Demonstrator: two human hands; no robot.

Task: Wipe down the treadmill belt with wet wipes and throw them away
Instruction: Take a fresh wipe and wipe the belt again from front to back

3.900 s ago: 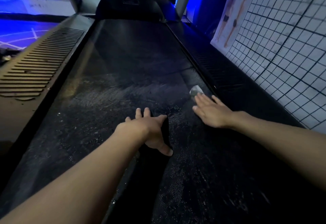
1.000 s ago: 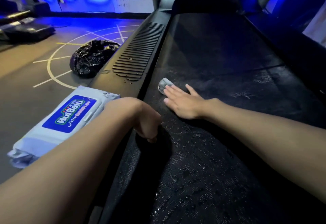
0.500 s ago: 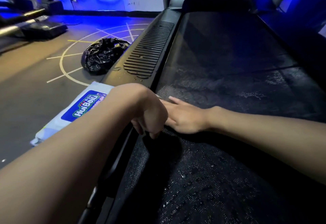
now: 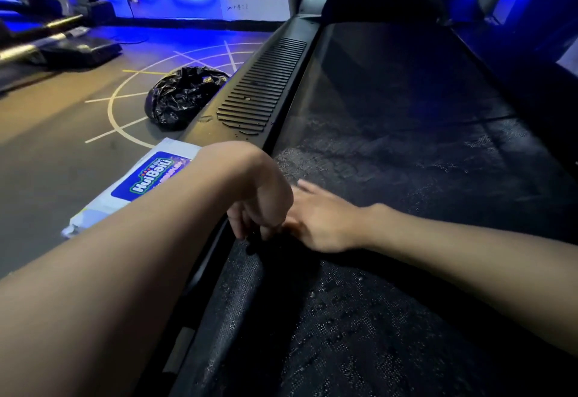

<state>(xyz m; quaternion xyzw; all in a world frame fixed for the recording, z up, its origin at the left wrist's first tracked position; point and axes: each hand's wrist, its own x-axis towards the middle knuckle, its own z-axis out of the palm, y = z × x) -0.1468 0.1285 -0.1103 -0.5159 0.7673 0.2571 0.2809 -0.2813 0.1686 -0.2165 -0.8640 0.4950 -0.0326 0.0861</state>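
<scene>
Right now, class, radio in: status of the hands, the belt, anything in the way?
Left hand curled at belt edge, grip unclear. Right hand flat on wet belt; wipe hidden. Nothing blocking; wipes pack, bin bag on floor.

Black speckled treadmill belt [image 4: 406, 177], black ribbed side rail [image 4: 266, 83], white-and-blue wipes pack [image 4: 147, 177], glossy black bag [image 4: 181, 96]

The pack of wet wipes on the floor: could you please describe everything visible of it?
The pack of wet wipes is a soft white plastic pouch with a blue label in white and green lettering. It lies flat on the grey floor, slanted, close beside the treadmill's left side rail; contact with the rail cannot be told. Its crimped near end shows at lower left. The left forearm passes in front and hides its right side. Whether it is open cannot be seen.
</scene>
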